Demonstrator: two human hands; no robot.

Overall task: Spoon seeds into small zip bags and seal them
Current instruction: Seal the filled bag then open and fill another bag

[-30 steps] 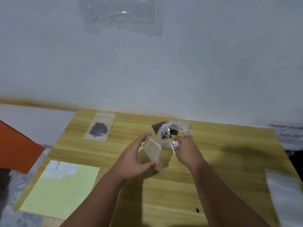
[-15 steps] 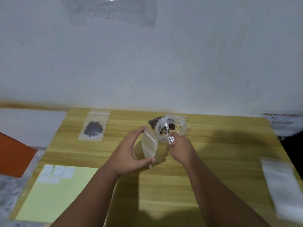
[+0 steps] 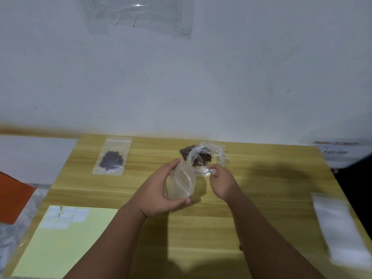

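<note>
Centre frame: left hand (image 3: 159,190) grips the small zip bag (image 3: 181,183) between thumb and fingers, lifted clear of the table (image 3: 271,178). The bag is empty, and its mouth bulges wider than half a second ago. Right hand (image 3: 221,182) pinches the spoon (image 3: 208,168) by its handle. The bowl sits inside the open seed bag (image 3: 209,156), just beyond the fingers. Both hands have barely shifted (the spoon's bowl looks a little lower in the seeds, but blur makes this uncertain). Upper left: one filled zip bag (image 3: 111,158) lies flat. Lower left: yellow sheet (image 3: 66,242). Right edge: blurred white packets (image 3: 340,228).
</note>
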